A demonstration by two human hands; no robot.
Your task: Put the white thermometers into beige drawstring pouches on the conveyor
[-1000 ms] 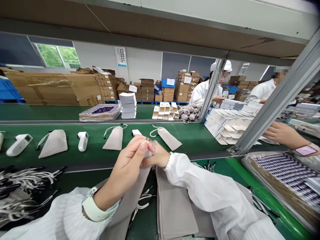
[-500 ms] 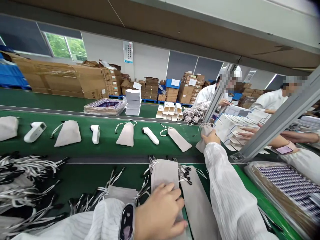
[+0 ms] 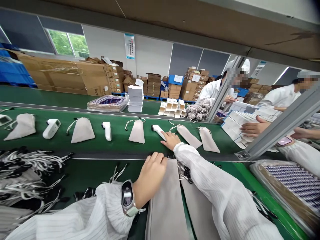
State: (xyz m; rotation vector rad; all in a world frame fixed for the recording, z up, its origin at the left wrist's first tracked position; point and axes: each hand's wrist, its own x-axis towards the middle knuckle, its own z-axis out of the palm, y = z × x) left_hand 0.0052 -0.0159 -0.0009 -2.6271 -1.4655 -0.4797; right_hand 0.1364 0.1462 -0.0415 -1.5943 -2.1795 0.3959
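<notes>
Device (image 3: 156, 129), white and black-tipped, lies on the green belt (image 3: 115, 146), between a pouch (image 3: 137, 132) at 9 o'clock and a second pouch (image 3: 188, 135) at 3; all bearings are taken from it. My right hand (image 3: 171, 140), at 4 o'clock, overlaps its lower end with fingers bent; whether they have closed on it I cannot tell. My left hand (image 3: 152, 175), at 6 o'clock, curls over the top end of the pouch stack (image 3: 167, 203); whether it pinches a layer is hidden. Loose cords (image 3: 184, 174) lie at 5 o'clock, near my right sleeve (image 3: 215, 186). Farther out, a co-worker's hand (image 3: 255, 127) touches white boxes (image 3: 237, 125) at 3 o'clock, and a paper stack (image 3: 135, 99) stands at 11.

Possible faults, in my judgement: the device could skid if my fingertips push before they close; two pouches could lift together if my left hand catches more than one layer; cords could snag my sleeve.

Compared with half a second ago: my right hand was then on a pouch near the boxes, and that end pouch (image 3: 209, 140) now lies released at 3 o'clock; my left hand has gone from lower on the stack to its top.
</notes>
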